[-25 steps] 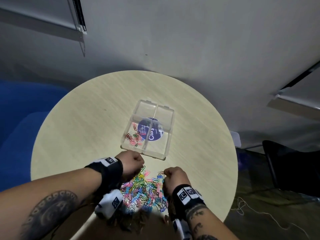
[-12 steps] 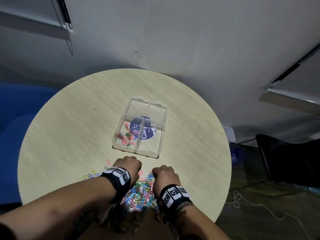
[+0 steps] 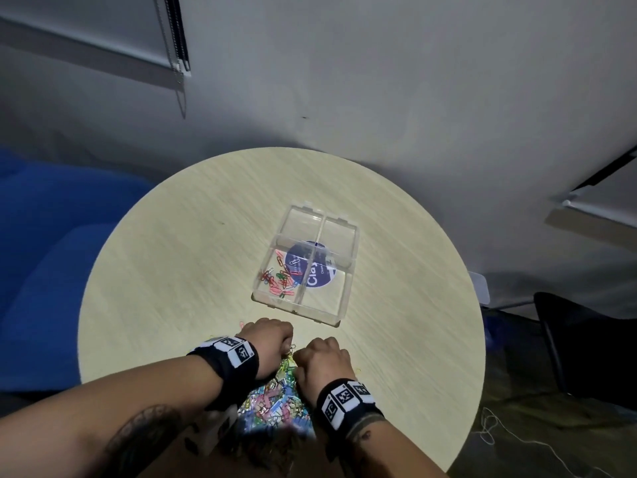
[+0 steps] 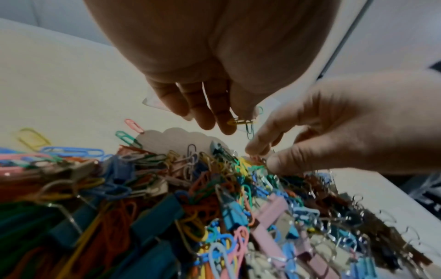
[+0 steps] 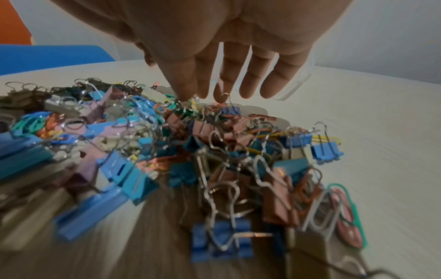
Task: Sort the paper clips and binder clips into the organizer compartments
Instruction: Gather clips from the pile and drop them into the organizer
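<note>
A mixed pile of coloured paper clips and binder clips [image 3: 272, 401] lies at the round table's near edge. My left hand [image 3: 272, 343] hangs over its far side and pinches a yellow and a teal paper clip [image 4: 242, 122]. Beside it, my right hand [image 3: 322, 357] pinches thumb and index finger on a paper clip at the top of the pile [image 4: 259, 154]; its other fingers [image 5: 250, 83] stay stretched. The clear four-compartment organizer [image 3: 337, 232] sits beyond the hands. Several paper clips [image 3: 281, 281] lie in its near-left compartment; the other compartments look bare.
The pale wooden table [image 3: 172, 270] ends close behind the pile. A blue seat [image 3: 44, 253] stands to the left, a black chair [image 3: 586, 339] to the right. A white cord [image 3: 510, 439] lies on the floor. A few loose clips [image 4: 33, 138] lie left of the pile.
Both hands have drawn together over the pile's far edge and now almost touch. The head view has shifted; the organizer stays put.
</note>
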